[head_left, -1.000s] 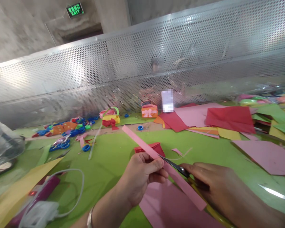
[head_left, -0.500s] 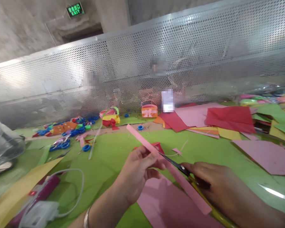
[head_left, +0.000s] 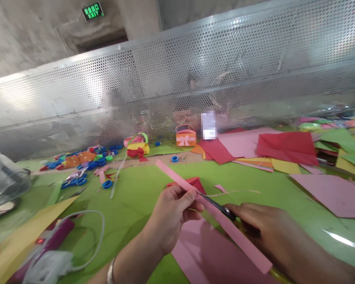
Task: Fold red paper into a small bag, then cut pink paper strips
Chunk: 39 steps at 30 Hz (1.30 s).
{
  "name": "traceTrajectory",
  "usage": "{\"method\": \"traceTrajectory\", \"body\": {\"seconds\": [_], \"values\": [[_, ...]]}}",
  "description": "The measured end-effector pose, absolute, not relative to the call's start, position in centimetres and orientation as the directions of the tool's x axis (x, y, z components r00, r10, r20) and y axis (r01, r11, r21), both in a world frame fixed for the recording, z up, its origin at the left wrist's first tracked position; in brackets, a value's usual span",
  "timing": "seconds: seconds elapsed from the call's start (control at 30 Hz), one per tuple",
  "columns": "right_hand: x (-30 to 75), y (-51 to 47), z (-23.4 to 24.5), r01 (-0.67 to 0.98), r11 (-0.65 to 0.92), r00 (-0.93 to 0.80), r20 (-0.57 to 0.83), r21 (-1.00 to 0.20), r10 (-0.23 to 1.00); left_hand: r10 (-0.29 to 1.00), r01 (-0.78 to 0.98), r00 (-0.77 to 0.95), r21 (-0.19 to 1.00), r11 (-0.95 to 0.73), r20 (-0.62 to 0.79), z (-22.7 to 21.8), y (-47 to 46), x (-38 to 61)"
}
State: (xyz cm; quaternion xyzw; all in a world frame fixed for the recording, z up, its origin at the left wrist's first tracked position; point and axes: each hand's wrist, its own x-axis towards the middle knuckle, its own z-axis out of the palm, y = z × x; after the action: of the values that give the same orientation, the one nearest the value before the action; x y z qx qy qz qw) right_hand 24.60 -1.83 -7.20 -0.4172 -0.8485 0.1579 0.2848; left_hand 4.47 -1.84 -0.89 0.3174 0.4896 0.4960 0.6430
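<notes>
Pinched between the thumb and fingers of my left hand (head_left: 175,215) is a long pink paper strip (head_left: 239,238), slanting from upper left to lower right. My right hand (head_left: 269,228) is closed around scissors (head_left: 226,211) with dark blades and a yellow handle. Their blades lie along the strip's edge, close to my left fingertips. A thin pink sliver (head_left: 242,191) curls off to the right from the blades. Below my hands lies a large pink sheet (head_left: 201,252). Partly hidden behind my left hand is a red folded paper piece (head_left: 197,183).
Small paper bags, one orange (head_left: 185,139) and one yellow (head_left: 138,149), stand by the perforated metal panel (head_left: 154,79). Coloured sheets (head_left: 286,148) pile up at right. A power strip (head_left: 44,244) with a white charger and cable sits at left. A lit phone (head_left: 209,125) leans behind.
The thin sliver has grown longer and swung to the right. The strip has shifted slightly down and right in my left hand, and the scissor blades look more closed.
</notes>
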Motion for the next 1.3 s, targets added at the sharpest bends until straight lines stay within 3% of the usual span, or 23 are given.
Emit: {"method": "traceTrajectory", "body": {"seconds": [0.4, 0.7, 1.3], "values": [[24.0, -1.7, -6.5, 0.685, 0.638, -0.458, 0.473, -0.353, 0.753, 0.955, -0.319, 0.075, 0.900, 0.296, -0.287, -1.2, -2.2, 4.8], [24.0, -1.8, -6.7, 0.699, 0.599, -0.453, 0.407, -0.389, 0.793, 0.941, -0.309, 0.064, 0.890, 0.336, -0.333, -1.3, -2.5, 5.3], [24.1, -2.1, -6.3, 0.665, 0.597, -0.444, 0.406, -0.448, 0.799, 0.926, -0.338, 0.078, 0.865, 0.372, -0.368, -1.2, -2.7, 5.6]]}}
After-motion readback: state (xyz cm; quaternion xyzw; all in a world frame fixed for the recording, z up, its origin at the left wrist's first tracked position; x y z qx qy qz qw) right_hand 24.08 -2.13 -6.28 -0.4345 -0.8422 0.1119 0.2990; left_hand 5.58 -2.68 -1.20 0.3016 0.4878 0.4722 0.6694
